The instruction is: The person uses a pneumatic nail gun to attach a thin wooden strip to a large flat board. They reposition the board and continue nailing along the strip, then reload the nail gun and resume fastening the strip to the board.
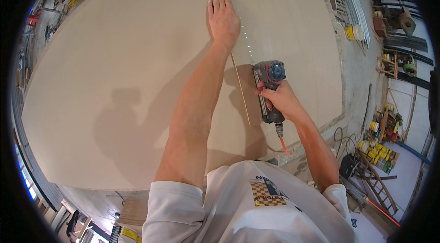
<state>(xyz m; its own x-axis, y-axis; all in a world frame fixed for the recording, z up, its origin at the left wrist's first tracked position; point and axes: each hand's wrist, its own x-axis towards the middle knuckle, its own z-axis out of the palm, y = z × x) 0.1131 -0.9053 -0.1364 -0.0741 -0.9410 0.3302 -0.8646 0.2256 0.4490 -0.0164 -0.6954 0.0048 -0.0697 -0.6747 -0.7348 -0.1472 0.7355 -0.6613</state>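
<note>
My left hand lies flat with fingers stretched out on a thin wooden strip, pressing it against a large beige board. Wrapped round the handle of a black and grey air nail gun, my right hand holds it over the board, just right of the strip's near end. Whether the gun's nose touches the board cannot be seen. An orange air hose runs from the fitting at its near end. Between strip and gun, a row of small white marks runs away along the board.
Beyond the board's right edge stand a white bucket with a yellow label and long metal bars. Farther right are a wooden ladder, stacked yellow containers and machinery. Assorted clutter lines the far left.
</note>
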